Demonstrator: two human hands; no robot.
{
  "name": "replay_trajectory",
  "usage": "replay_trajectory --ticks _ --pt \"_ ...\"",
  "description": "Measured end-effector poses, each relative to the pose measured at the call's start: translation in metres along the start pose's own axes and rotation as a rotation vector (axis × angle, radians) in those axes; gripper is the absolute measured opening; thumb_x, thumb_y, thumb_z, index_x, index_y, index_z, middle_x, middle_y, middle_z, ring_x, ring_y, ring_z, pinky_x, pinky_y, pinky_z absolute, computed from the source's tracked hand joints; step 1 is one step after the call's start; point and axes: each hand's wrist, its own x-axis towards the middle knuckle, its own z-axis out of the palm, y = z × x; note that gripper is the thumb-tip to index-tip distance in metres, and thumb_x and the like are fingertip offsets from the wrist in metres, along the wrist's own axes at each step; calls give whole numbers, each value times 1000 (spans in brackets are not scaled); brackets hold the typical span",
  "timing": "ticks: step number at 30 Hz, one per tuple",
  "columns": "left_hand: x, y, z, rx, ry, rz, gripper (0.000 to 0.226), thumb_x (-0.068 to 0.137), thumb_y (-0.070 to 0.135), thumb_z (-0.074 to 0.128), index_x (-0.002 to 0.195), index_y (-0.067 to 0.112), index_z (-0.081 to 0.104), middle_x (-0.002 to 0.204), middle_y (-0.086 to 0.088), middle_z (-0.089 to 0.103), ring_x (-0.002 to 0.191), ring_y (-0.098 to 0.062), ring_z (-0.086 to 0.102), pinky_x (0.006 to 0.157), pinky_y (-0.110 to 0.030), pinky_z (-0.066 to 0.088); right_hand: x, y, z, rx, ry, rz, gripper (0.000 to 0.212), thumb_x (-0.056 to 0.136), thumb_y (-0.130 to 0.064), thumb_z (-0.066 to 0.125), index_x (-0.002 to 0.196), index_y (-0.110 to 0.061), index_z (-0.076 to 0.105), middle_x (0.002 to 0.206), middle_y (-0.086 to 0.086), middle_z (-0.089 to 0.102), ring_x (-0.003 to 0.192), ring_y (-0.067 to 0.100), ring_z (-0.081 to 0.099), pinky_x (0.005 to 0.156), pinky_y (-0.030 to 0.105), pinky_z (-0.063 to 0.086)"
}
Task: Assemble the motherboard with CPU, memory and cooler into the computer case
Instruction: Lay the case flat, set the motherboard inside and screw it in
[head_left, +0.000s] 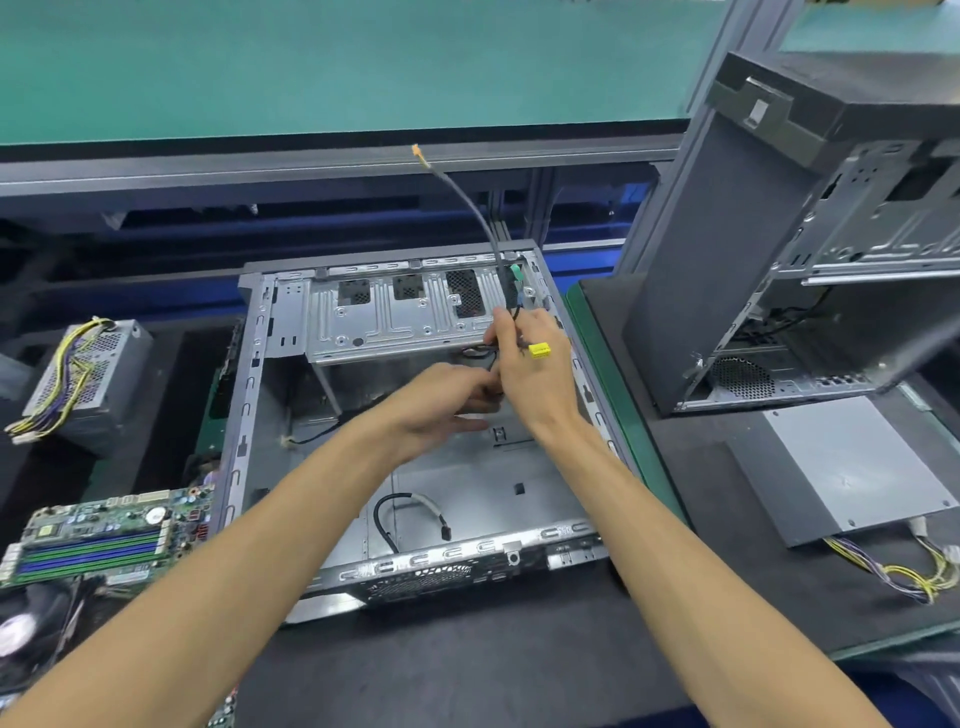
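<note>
An open grey computer case (249, 395) lies flat in front of me, its floor bare except for a loose black and grey cable (410, 506). Both hands are inside it near the drive cage (395, 317). My right hand (530, 374) grips a bundle of thin black case cables with a yellow connector (539, 350) showing by the knuckles; a grey cable with an orange tip (420, 154) rises from there. My left hand (447, 400) pinches the same cables just below. The green motherboard (98, 535) with blue and green memory slots lies at the left, outside the case.
A power supply (88, 384) with yellow and black wires stands at the left. A cooler fan (26, 629) sits at the bottom left. A second case (779, 249) stands upright at the right, with a grey side panel (852, 467) and wire bundle (919, 571) before it.
</note>
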Motion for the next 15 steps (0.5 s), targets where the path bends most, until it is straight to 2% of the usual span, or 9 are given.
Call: replay_trajectory --ticks 2,4,5,6,8,9,11,12,15 --pt "1 -5 6 -338 -86 26 13 100 11 49 107 4 56 90 -12 50 97 -28 52 95 -40 52 -1 -4 3 20 -6 27 37 107 -31 48 79 -15 68 88 8 59 79 6 56 73 10 37" --pt "5 -10 6 -470 -78 55 21 102 8 47 116 0 60 98 -17 54 99 -31 58 93 -41 54 -2 -6 4 8 -26 2 38 107 -32 47 82 -13 68 89 7 57 80 11 57 76 20 41" --pt "5 -12 5 -451 -59 63 23 102 9 48 117 0 62 100 -18 58 96 -31 61 89 -40 56 -3 -7 5 -17 -44 -17 39 107 -33 46 82 -13 67 88 5 56 79 14 57 76 27 42" --pt "5 -14 3 -382 -31 55 20 102 11 50 112 1 64 95 -16 62 85 -27 63 78 -36 58 -5 -9 7 -49 -60 -31 39 107 -35 45 82 -14 67 86 2 54 78 15 57 74 31 43" --pt "1 -15 -4 -103 43 47 21 101 18 53 90 8 67 75 -7 63 58 -16 56 51 -24 45 -6 -10 8 -187 -71 -69 42 107 -40 43 82 -15 65 83 -5 49 75 17 56 67 37 41" --pt "-1 -16 -11 90 107 63 26 101 20 53 82 9 68 69 -3 61 52 -12 50 46 -22 39 -5 -10 7 -293 -61 -107 43 107 -41 42 82 -15 66 82 -6 49 77 18 54 65 37 39" --pt "-5 -16 -29 333 184 93 29 100 21 53 81 8 71 64 3 56 51 -10 45 45 -20 36 1 -9 3 -393 -57 -180 45 107 -39 43 79 -13 68 81 -5 53 84 21 51 70 41 41" --pt "-8 -12 -40 328 168 83 28 99 20 54 80 8 70 63 5 56 53 -10 45 48 -21 38 5 -8 0 -362 -83 -207 45 107 -37 45 78 -12 68 81 -4 54 85 22 50 75 44 44" --pt "-17 6 -69 47 88 76 34 100 20 49 68 14 56 70 1 62 64 -13 56 65 -25 49 10 -5 -3 -269 -249 -308 39 106 -28 48 80 -7 68 90 0 53 92 21 50 79 47 47"
